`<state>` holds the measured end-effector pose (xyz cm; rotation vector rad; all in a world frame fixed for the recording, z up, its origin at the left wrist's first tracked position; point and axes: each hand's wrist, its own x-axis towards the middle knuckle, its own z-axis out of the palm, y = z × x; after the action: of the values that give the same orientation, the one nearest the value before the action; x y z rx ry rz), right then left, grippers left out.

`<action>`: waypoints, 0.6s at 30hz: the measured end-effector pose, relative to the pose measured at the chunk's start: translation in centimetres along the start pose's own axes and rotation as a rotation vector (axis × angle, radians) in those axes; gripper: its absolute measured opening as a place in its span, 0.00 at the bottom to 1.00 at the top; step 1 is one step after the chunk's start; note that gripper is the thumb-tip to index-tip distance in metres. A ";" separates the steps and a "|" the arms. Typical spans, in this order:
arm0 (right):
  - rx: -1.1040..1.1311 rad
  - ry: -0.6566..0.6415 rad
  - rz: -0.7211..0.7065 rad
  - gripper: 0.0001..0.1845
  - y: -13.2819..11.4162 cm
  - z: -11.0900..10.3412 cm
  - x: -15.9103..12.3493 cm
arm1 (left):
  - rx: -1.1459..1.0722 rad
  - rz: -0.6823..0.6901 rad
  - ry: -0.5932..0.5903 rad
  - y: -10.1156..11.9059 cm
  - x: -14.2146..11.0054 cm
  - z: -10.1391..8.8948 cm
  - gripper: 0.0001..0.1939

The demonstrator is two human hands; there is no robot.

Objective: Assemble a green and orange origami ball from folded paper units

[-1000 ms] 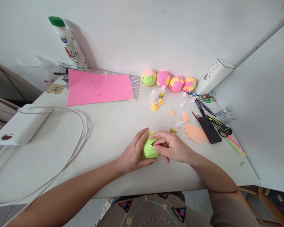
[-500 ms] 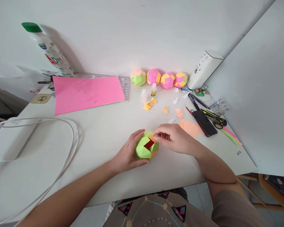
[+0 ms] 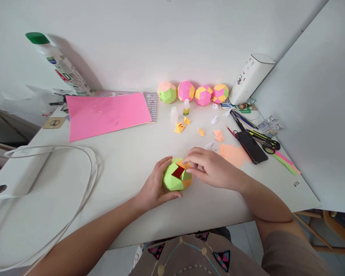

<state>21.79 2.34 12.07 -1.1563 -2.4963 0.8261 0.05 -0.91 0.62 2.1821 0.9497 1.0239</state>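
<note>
A green and orange folded-paper ball (image 3: 171, 182) rests in my left hand (image 3: 152, 188), whose fingers curl over its far side and whose thumb runs along the near side. A dark red gap shows in the ball's upper face, with an orange paper piece (image 3: 180, 164) at its upper right edge. On that piece are the bent index finger and thumb of my right hand (image 3: 208, 168). Beyond the hands lie several small folded orange pieces (image 3: 179, 128) and peach pieces (image 3: 218, 135).
Several finished paper balls (image 3: 185, 91) line the wall. Two small bottles (image 3: 186, 108) stand before them. A pink sheet (image 3: 109, 117) lies at left, near a white power strip (image 3: 15, 174) and its cable. Peach paper (image 3: 232, 154), a phone (image 3: 251, 147) and scissors (image 3: 271, 147) are at right.
The ball has turned slightly in my left hand and shifted a little left. My right index finger and thumb have moved apart somewhat at the orange piece. The camera view has shifted slightly.
</note>
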 end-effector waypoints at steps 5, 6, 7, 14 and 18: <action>-0.076 -0.072 -0.095 0.09 -0.3 -0.1 0.0 | 0.073 0.019 0.019 0.2 -0.1 -0.1 0.46; -0.124 -0.095 -0.118 0.10 -0.4 0.0 0.0 | 0.087 0.031 0.020 0.2 -0.1 -0.1 0.46; -0.177 -0.114 -0.137 0.10 -0.4 0.1 -0.1 | 0.099 0.048 0.019 0.2 0.0 -0.2 0.46; -0.405 -0.214 -0.178 0.12 -0.7 0.8 -0.3 | 0.147 0.152 0.013 0.1 0.3 -0.4 0.48; -0.338 -0.200 -0.173 0.10 -0.6 0.9 -0.2 | 0.143 0.179 0.019 0.2 0.5 -0.4 0.48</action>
<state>21.15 1.54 11.69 -0.9715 -2.9375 0.5086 -0.04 -0.58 1.19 2.4157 0.8721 1.0893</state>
